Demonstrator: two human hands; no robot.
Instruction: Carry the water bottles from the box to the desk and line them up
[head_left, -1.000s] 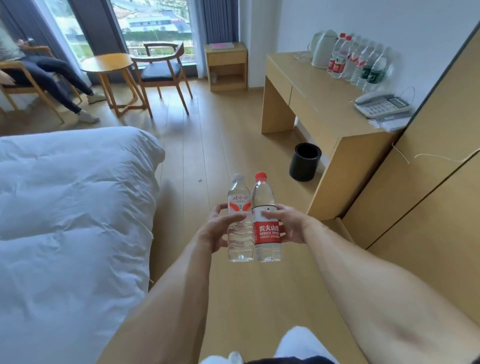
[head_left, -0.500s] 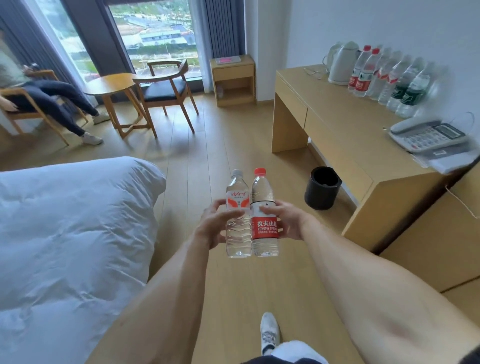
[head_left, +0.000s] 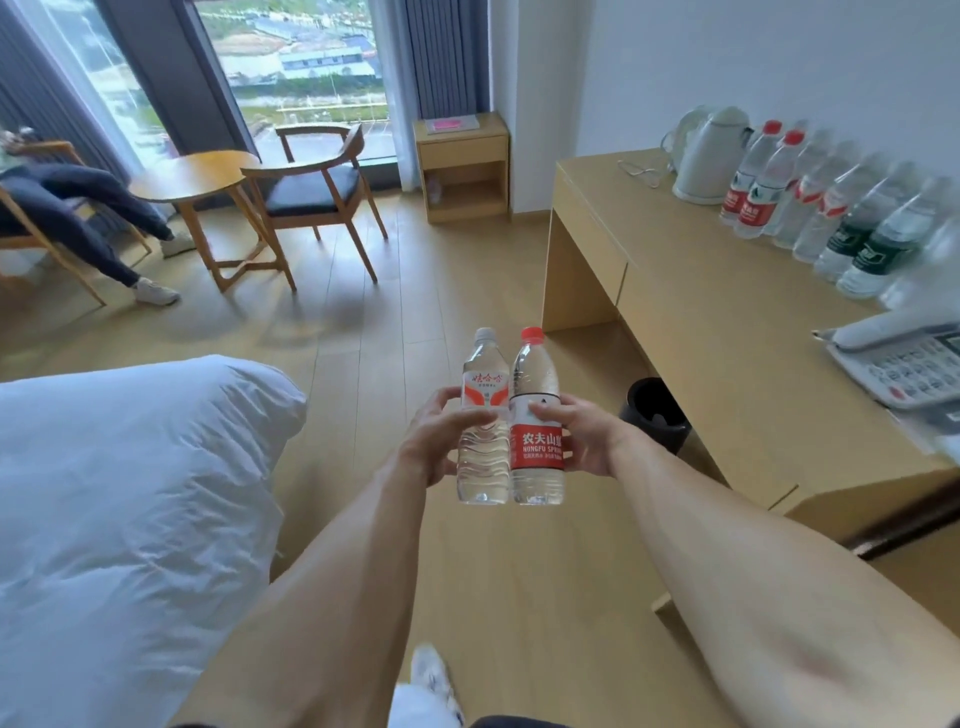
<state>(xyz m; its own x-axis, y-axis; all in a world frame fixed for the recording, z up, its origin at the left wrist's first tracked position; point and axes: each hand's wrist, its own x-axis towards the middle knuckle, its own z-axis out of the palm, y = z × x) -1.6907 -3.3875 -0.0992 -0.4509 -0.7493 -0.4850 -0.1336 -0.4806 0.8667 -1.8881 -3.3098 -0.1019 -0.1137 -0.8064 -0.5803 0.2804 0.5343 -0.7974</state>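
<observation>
Along the right wall: desk (head_left: 701, 332), one, pale wood. At its back edge: bottles in a row (head_left: 810, 208), about eight, blurred, exact count uncertain; two red labels, two red-and-white, two dark labels made out. Beside them: kettle (head_left: 714, 150), one; telephone (head_left: 904, 364), one.

Mid-air over the floor, short of the desk: white-capped bottle (head_left: 484, 447), one, wrapped at mid-body by left hand (head_left: 441, 441); red-capped bottle (head_left: 537, 441), one, wrapped at label height by right hand (head_left: 582, 439). Upright, touching side by side, apparently full.

Handling, by judgement: moderately heavy, thin-walled, yielding under squeeze, smooth. Best hold: around the middle, firm, not crushing.
</observation>
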